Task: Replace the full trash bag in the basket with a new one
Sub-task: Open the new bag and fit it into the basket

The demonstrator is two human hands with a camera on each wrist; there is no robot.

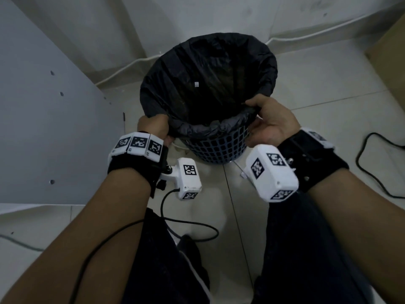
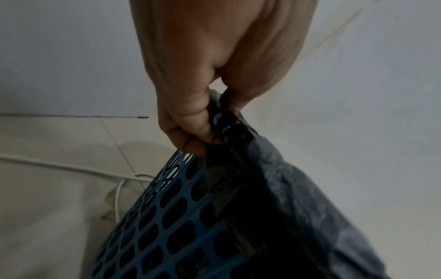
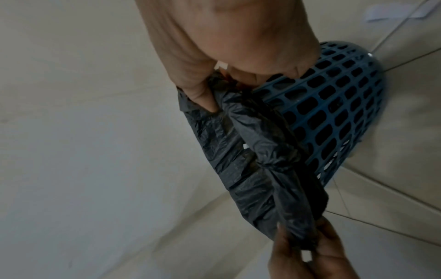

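You are pinching the black bag (image 1: 208,84) edge w/ left hand (image 1: 153,126) and right hand (image 1: 271,119), at the blue basket (image 1: 219,148) rim on the floor. Pulling too hard, thin plastic is maybe tearing.

No readable text shows; the wrist units (image 1: 271,174) carry only black-and-white square marker patterns.

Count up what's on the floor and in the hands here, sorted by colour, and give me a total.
Black: 3, the trash bag, a cable right of the basket, and a cable by the legs.
Blue: 1, the mesh basket.
White: 1, the cord along the wall.
Brown: 1, the cardboard box.
Total: 6. Both the left hand and the right hand grip the bag's rim.
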